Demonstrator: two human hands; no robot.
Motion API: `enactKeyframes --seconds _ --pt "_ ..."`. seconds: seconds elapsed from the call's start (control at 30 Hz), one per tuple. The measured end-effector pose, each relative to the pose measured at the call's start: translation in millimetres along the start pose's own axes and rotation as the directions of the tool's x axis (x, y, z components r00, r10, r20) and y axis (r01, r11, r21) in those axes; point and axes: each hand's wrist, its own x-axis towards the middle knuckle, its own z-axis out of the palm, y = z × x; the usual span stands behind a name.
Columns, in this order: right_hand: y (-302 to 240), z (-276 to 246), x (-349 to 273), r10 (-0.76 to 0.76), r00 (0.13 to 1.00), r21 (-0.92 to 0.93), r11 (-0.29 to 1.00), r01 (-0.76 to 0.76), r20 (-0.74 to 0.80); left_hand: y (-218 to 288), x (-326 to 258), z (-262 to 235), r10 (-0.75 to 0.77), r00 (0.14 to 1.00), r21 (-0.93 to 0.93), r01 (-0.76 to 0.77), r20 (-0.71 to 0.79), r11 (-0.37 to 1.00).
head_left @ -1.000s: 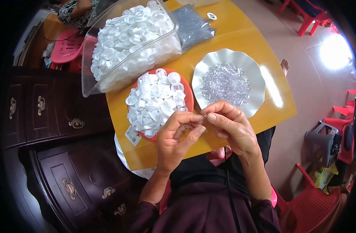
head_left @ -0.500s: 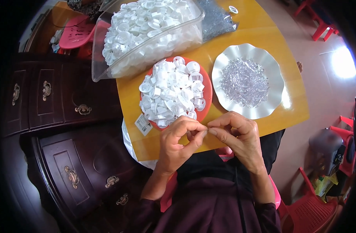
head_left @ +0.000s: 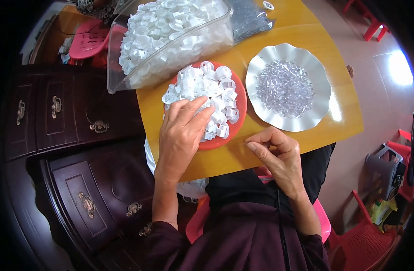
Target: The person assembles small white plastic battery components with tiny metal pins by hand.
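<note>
My left hand (head_left: 182,124) reaches over the red plate (head_left: 240,115), its fingers apart and touching the heap of small white plastic parts (head_left: 225,86). These parts are round-flanged with square openings. Over the table's near edge, my right hand (head_left: 279,153) pinches a thin clear plastic pin (head_left: 244,143) between thumb and forefinger; its tip points left. Right of the red plate stands a white scalloped dish (head_left: 322,101) holding many clear pins (head_left: 286,88) like it.
A large clear bin (head_left: 171,63) full of white parts stands at the back left. Beside it lies a bag of clear pieces (head_left: 249,20), with one white part (head_left: 268,5) near it. Dark drawers (head_left: 80,194) flank the yellow table (head_left: 225,160); red chairs (head_left: 365,235) are at right.
My left hand has left my right hand's fingertips and moved up and left to the white parts, its fingers spreading. My right hand has stayed nearly in place, still pinching.
</note>
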Motion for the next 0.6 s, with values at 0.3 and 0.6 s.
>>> enactKeyframes --seconds 0.3,0.6 --pt "-9 -1 0 0.004 1.0 0.02 1.0 -0.004 0.013 -1 1 -10 -0.232 0.972 -0.368 0.206 -0.026 0.906" --pt "-21 16 13 -0.172 0.978 0.213 0.957 0.195 -0.122 36 -10 16 -0.477 0.828 -0.955 0.27 0.295 -0.122"
